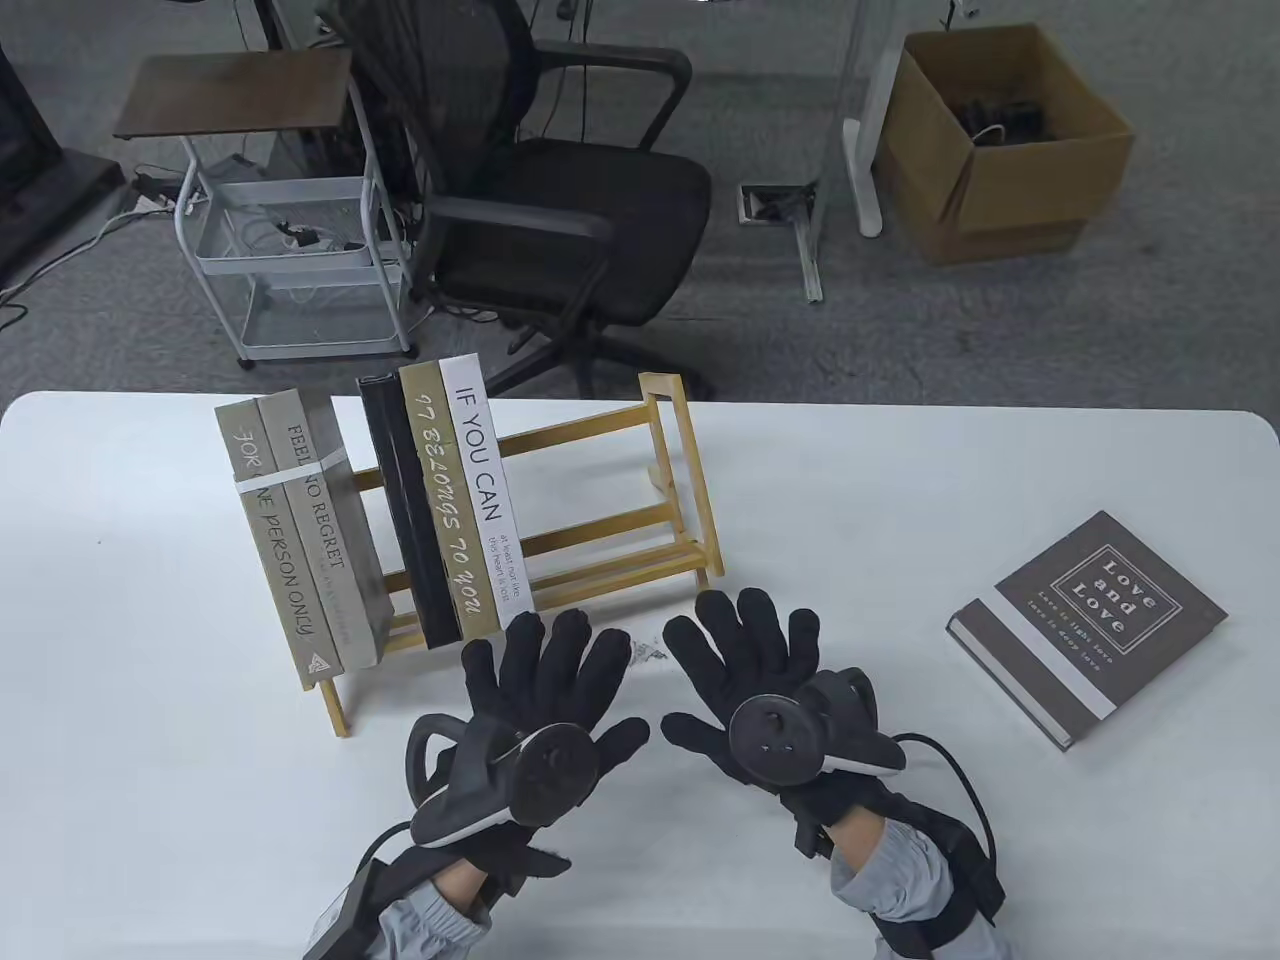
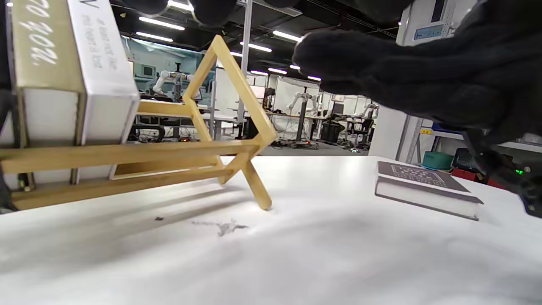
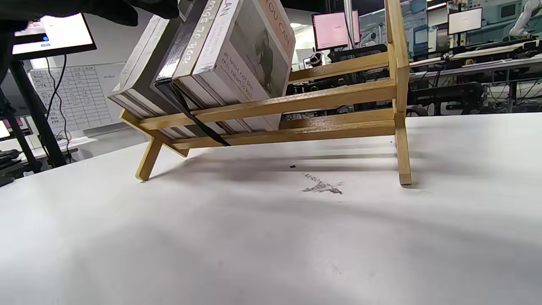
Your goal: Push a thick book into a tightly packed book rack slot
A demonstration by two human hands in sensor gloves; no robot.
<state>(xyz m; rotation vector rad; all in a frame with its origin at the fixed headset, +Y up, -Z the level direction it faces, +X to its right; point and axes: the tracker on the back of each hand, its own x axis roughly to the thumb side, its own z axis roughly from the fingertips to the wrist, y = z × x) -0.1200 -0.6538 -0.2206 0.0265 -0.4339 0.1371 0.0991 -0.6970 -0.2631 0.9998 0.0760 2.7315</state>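
White bench (image 1: 900,850) carries a wooden rack (image 1: 620,500) of books; the thick book (image 1: 1085,625) lies flat, well right. Left hand (image 1: 545,700) and right hand (image 1: 770,690) hover, fingers spread, palms hidden.

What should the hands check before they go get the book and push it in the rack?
1. Both hands free: ok. The left hand and right hand hold nothing, fingers spread.
2. Book within easy grab: ok. The book lies flat, alone, right of the right hand.
3. Gap in the rack: ok. A gap shows between the taped pair and the black book.
4. Gap wide enough: cannot tell.
5. Rack steady: ok. Its feet stand on the table.
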